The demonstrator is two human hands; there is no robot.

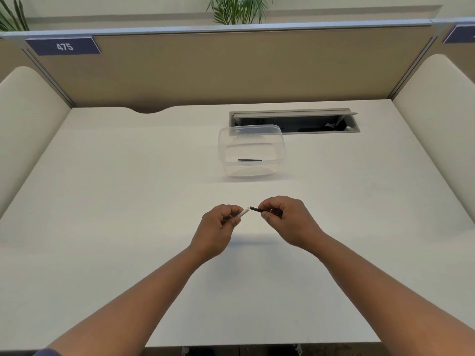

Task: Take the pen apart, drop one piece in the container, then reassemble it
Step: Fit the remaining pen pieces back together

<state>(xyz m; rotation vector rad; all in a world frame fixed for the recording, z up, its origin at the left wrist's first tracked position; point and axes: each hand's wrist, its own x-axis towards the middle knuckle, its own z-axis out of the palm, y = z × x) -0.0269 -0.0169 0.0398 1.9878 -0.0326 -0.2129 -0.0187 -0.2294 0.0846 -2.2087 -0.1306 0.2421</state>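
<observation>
Hands (218,227) (288,219) hold white (243,213) and black (257,209) pen pieces nearly tip to tip.

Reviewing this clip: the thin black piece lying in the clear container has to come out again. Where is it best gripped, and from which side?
Probably from straight above, through the open top of the container. The black piece lies flat on the bottom, running left to right near the front wall. A fingertip pinch across its middle, one finger in front and one behind, suits so thin a rod. The walls block any approach from the side.

White desk (102,201) enclosed by tan partition (205,68) bearing label "475" (64,46). Open cable tray (295,122) set in desk rear. Plants (239,9) behind partition.
</observation>
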